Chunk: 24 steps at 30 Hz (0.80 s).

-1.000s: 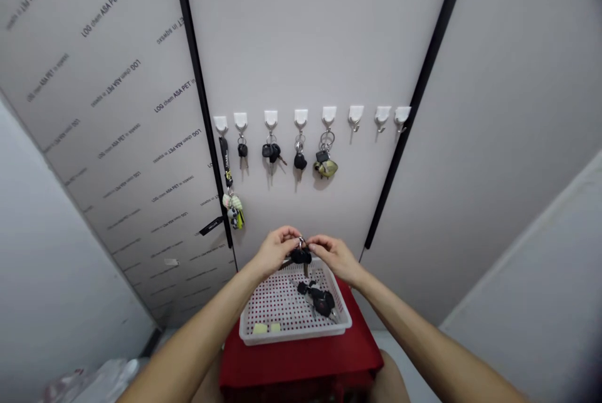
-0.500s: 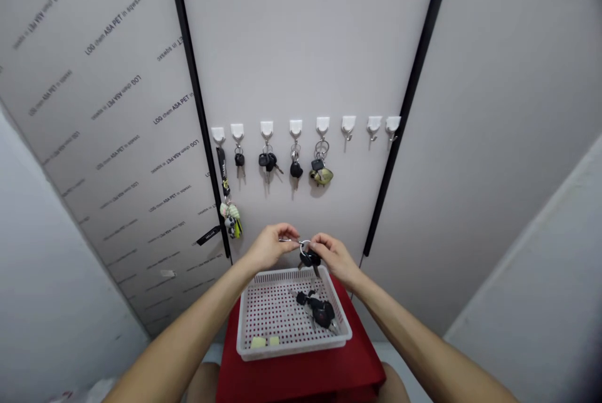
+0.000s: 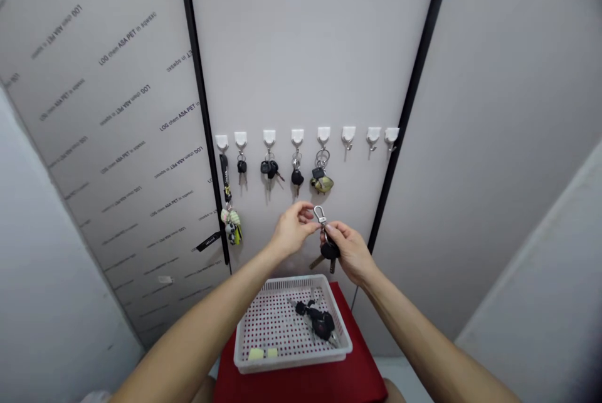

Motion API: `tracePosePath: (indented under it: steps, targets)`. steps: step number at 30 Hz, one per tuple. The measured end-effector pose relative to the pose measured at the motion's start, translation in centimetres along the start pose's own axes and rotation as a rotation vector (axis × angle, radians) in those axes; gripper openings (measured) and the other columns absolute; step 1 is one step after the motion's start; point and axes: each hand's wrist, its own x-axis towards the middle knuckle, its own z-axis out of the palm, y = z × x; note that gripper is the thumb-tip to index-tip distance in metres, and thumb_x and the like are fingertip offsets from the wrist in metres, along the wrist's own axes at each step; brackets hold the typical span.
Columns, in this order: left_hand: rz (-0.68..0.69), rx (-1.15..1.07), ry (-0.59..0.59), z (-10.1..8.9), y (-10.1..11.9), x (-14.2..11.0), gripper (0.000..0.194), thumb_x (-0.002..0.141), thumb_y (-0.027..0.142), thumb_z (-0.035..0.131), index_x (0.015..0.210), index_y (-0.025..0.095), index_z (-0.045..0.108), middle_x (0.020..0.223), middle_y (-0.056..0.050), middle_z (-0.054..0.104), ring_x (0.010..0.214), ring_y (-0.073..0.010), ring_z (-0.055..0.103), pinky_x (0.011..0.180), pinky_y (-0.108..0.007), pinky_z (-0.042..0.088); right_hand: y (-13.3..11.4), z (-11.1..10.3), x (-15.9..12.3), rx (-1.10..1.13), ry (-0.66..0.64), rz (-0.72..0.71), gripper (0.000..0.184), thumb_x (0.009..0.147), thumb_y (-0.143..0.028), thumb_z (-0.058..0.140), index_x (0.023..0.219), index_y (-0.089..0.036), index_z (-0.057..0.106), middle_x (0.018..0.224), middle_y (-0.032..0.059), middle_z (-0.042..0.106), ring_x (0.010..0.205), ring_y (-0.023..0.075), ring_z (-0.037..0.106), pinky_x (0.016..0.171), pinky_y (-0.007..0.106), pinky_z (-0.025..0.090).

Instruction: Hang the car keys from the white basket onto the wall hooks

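Note:
A bunch of keys (image 3: 330, 250) with black heads hangs from a ring with a silver snap clip (image 3: 320, 214). My right hand (image 3: 350, 252) is closed on it, thumb and forefinger pinching just below the clip, which points upward. At the clip's left side is my left hand (image 3: 295, 227), its thumb and forefinger apart; whether the fingertips touch the metal I cannot tell. Above my hands, a key bunch with a green-gold charm (image 3: 322, 185) hangs on a white wall hook (image 3: 323, 135).
More keys (image 3: 269, 168) hang on hooks to the left, including a strap with plush charms (image 3: 231, 224). Bare hooks (image 3: 348, 135) continue to the right. Below, a white perforated basket (image 3: 291, 365) holds black keys (image 3: 321, 323) and yellow pieces (image 3: 256, 353) on a red stool (image 3: 362, 359).
Both hands have risen and shifted right with the keys. The clip has turned from lying sideways in my left fingers to pointing up above my right hand's grip.

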Motion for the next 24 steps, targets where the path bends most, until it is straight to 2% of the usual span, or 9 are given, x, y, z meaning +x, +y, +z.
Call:
tracePosePath:
  steps: [2,4,7,11,17,20,24]
  targets:
    - [-0.134,-0.084,-0.025,0.6,-0.7,-0.3,0.021,0.060,0.017,0.048,0.080,0.011,0.046,0.068,-0.001,0.050,0.059,-0.0066,0.046,0.055,-0.020,0.037,-0.1,-0.1,0.2,0.019,0.062,-0.027,0.020,0.060,-0.035,0.051,0.061,-0.015,0.047,0.051,-0.0044,0.048,0.046,0.0046,0.041,0.046,0.017,0.032]
    - [-0.229,-0.113,-0.126,1.3,-1.1,-0.7,0.015,0.064,0.021,0.044,0.072,0.010,0.048,0.062,-0.001,0.050,0.055,-0.0066,0.045,0.052,-0.020,0.036,-0.2,-0.1,0.6,0.034,0.135,-0.057,0.020,0.059,-0.034,0.051,0.060,-0.015,0.047,0.051,-0.0043,0.048,0.046,0.0049,0.042,0.046,0.017,0.033]
    - [-0.221,-0.098,-0.227,2.4,-0.8,-0.7,0.013,0.064,0.021,0.042,0.060,0.010,0.049,0.055,0.001,0.049,0.051,-0.0059,0.043,0.053,-0.020,0.035,-0.9,-0.2,2.0,0.052,0.263,-0.105,0.018,0.059,-0.033,0.051,0.060,-0.015,0.047,0.052,-0.0038,0.049,0.046,0.0052,0.042,0.045,0.018,0.034]
    - [-0.096,-0.137,-0.172,3.6,1.2,1.5,0.010,0.063,0.013,0.041,0.056,0.011,0.048,0.051,0.003,0.049,0.049,-0.0044,0.043,0.055,-0.019,0.036,-3.4,-0.3,4.6,0.053,0.396,-0.240,0.017,0.059,-0.032,0.050,0.059,-0.015,0.047,0.052,-0.0034,0.049,0.046,0.0046,0.043,0.044,0.016,0.035]
    - [-0.016,-0.157,-0.056,3.8,4.7,5.2,0.014,0.066,0.009,0.036,0.063,0.011,0.050,0.052,0.002,0.050,0.047,-0.0038,0.044,0.053,-0.017,0.039,-8.0,0.1,7.3,0.046,0.419,-0.368,0.020,0.058,-0.034,0.050,0.058,-0.015,0.045,0.051,-0.0042,0.049,0.040,0.0042,0.041,0.035,0.016,0.031]
    - [-0.001,-0.083,-0.033,3.7,5.5,5.7,0.015,0.066,0.009,0.036,0.067,0.010,0.051,0.053,0.001,0.050,0.047,-0.0039,0.045,0.052,-0.016,0.038,-8.5,-0.2,8.1,0.076,0.447,-0.391,0.019,0.056,-0.033,0.051,0.056,-0.015,0.044,0.049,-0.0043,0.049,0.041,0.0041,0.042,0.036,0.015,0.032]
    - [-0.050,0.035,-0.056,3.8,5.1,5.7,0.018,0.067,0.010,0.035,0.073,0.010,0.053,0.058,-0.001,0.053,0.048,-0.0045,0.046,0.050,-0.016,0.037,-7.6,-0.8,8.7,0.074,0.484,-0.310,0.017,0.056,-0.030,0.051,0.053,-0.014,0.044,0.044,-0.0051,0.047,0.039,0.0037,0.041,0.037,0.015,0.032]
